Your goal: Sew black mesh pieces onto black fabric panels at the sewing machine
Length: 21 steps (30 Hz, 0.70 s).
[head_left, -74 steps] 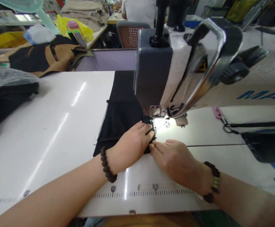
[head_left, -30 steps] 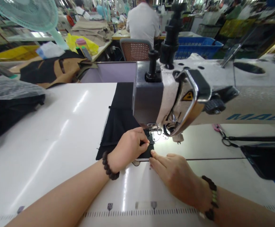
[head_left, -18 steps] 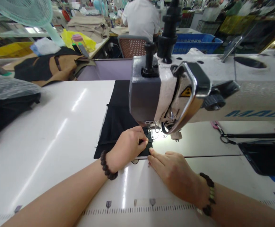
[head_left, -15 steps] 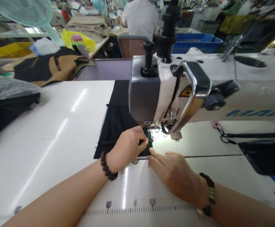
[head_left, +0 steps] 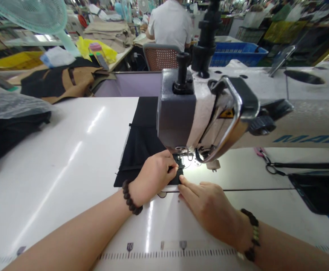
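Observation:
A piece of black fabric (head_left: 136, 150) lies flat on the white table, its right part running beneath the sewing machine head (head_left: 178, 113). My left hand (head_left: 157, 171) is closed in a pinch on the fabric close to the presser foot (head_left: 180, 156), where a small folded strip shows. At the fabric's near right corner, my right hand (head_left: 206, 205) rests with thumb and forefinger stretched out, the fingertips touching the edge. Its other fingers are partly hidden below the palm. The machine's lamp lights the needle area, but the needle tip itself is hard to make out.
Dark cloth (head_left: 11, 131) lies at the table's left. A phone-like black device (head_left: 319, 192) with a strap (head_left: 308, 164) sits at the right. A ruler strip (head_left: 153, 256) runs along the front. Beyond are a fan (head_left: 37, 17), a blue crate (head_left: 237, 54) and a seated person (head_left: 170, 24).
The fabric has slid slightly away from me under the machine, leaving a thin gap before the table seam. Both hands keep nearly the same pose. The whole view has shifted a little.

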Each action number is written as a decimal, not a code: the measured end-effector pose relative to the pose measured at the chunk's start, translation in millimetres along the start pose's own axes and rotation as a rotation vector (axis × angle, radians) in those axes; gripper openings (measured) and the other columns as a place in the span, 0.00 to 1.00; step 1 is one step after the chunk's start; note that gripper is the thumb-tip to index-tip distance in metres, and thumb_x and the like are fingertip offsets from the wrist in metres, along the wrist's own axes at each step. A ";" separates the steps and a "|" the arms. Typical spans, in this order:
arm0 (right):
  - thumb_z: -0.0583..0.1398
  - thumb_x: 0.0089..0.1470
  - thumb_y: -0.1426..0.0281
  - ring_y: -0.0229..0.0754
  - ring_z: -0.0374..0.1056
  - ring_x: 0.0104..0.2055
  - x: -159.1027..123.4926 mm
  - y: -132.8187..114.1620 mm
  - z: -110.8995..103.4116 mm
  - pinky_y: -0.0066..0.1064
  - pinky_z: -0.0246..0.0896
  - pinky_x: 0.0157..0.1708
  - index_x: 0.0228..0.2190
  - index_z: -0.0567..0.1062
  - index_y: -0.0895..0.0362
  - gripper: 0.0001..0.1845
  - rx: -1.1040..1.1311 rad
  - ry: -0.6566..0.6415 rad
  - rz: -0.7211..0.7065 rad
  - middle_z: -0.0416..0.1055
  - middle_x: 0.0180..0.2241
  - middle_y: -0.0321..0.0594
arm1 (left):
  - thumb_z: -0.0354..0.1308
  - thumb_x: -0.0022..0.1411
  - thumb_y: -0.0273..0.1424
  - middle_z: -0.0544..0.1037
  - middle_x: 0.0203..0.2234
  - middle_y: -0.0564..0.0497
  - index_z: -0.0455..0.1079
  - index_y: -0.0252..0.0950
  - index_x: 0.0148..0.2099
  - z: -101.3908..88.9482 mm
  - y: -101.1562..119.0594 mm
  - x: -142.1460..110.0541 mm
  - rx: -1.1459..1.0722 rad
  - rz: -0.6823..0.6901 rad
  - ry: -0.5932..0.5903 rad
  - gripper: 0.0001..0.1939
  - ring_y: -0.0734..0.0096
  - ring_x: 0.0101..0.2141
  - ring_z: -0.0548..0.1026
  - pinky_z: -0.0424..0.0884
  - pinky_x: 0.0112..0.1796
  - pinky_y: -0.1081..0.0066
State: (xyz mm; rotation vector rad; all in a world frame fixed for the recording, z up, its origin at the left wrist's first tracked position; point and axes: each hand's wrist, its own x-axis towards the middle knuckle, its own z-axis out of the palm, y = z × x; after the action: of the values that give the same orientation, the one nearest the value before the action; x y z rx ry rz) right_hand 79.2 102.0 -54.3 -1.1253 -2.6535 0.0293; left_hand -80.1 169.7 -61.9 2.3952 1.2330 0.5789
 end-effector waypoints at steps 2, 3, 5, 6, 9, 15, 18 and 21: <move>0.55 0.50 0.79 0.42 0.66 0.24 0.8 0.7 1.5 0.32 0.58 0.21 0.30 0.71 0.61 0.06 -0.018 0.004 0.026 0.72 0.40 0.47 | 0.55 0.52 0.22 0.71 0.23 0.52 0.69 0.32 0.23 1.7 -1.1 2.5 0.034 -0.002 0.032 0.07 0.74 0.25 0.70 0.65 0.25 0.75; 0.56 0.50 0.78 0.41 0.66 0.23 1.3 1.2 2.3 0.31 0.57 0.20 0.30 0.71 0.60 0.05 -0.028 0.008 0.040 0.72 0.40 0.46 | 0.55 0.52 0.22 0.71 0.22 0.52 0.69 0.32 0.23 2.7 -1.9 3.9 0.047 -0.001 0.051 0.07 0.73 0.25 0.70 0.66 0.26 0.75; 0.57 0.49 0.77 0.40 0.65 0.22 2.5 2.2 3.9 0.31 0.56 0.19 0.30 0.71 0.60 0.05 -0.047 0.009 0.069 0.72 0.41 0.45 | 0.55 0.51 0.22 0.72 0.23 0.52 0.69 0.33 0.24 4.3 -3.4 6.8 0.051 0.002 0.084 0.06 0.72 0.27 0.71 0.67 0.28 0.75; 0.57 0.49 0.77 0.40 0.65 0.21 3.2 2.8 4.6 0.31 0.56 0.19 0.31 0.71 0.60 0.05 -0.056 0.010 0.080 0.72 0.42 0.45 | 0.55 0.51 0.22 0.73 0.24 0.51 0.69 0.33 0.24 4.7 -4.1 8.1 0.050 -0.001 0.092 0.05 0.71 0.28 0.72 0.68 0.29 0.74; 0.57 0.50 0.76 0.40 0.65 0.21 6.1 4.5 5.7 0.31 0.55 0.19 0.32 0.71 0.60 0.05 -0.063 0.003 0.111 0.71 0.43 0.46 | 0.55 0.50 0.22 0.74 0.26 0.50 0.70 0.33 0.25 4.3 -5.7 11.8 0.064 -0.034 0.083 0.04 0.69 0.29 0.73 0.69 0.30 0.73; 0.58 0.51 0.74 0.40 0.68 0.24 12.3 7.5 5.3 0.30 0.58 0.21 0.34 0.71 0.61 0.06 -0.038 -0.025 0.155 0.69 0.46 0.47 | 0.53 0.52 0.25 0.74 0.25 0.49 0.71 0.33 0.26 9.3 -12.2 17.3 0.131 -0.061 0.112 0.06 0.68 0.29 0.72 0.70 0.31 0.71; 0.59 0.51 0.74 0.41 0.69 0.27 13.4 8.7 6.0 0.30 0.59 0.22 0.34 0.71 0.61 0.06 -0.023 -0.029 0.165 0.69 0.46 0.47 | 0.52 0.54 0.27 0.73 0.24 0.50 0.71 0.34 0.27 16.4 -20.8 19.1 0.117 -0.062 0.150 0.08 0.70 0.29 0.72 0.70 0.31 0.72; 0.59 0.50 0.74 0.41 0.69 0.28 14.0 10.0 6.7 0.29 0.59 0.22 0.35 0.71 0.61 0.07 -0.024 -0.024 0.169 0.68 0.47 0.48 | 0.52 0.55 0.27 0.73 0.24 0.50 0.71 0.34 0.27 20.5 -30.5 21.1 0.083 -0.018 0.144 0.08 0.70 0.29 0.71 0.70 0.31 0.73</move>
State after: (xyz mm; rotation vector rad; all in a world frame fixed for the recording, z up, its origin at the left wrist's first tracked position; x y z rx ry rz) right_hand 75.2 119.5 -58.8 -1.3626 -2.5782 0.0430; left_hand -78.7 200.6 -90.8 2.4442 1.3621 0.7193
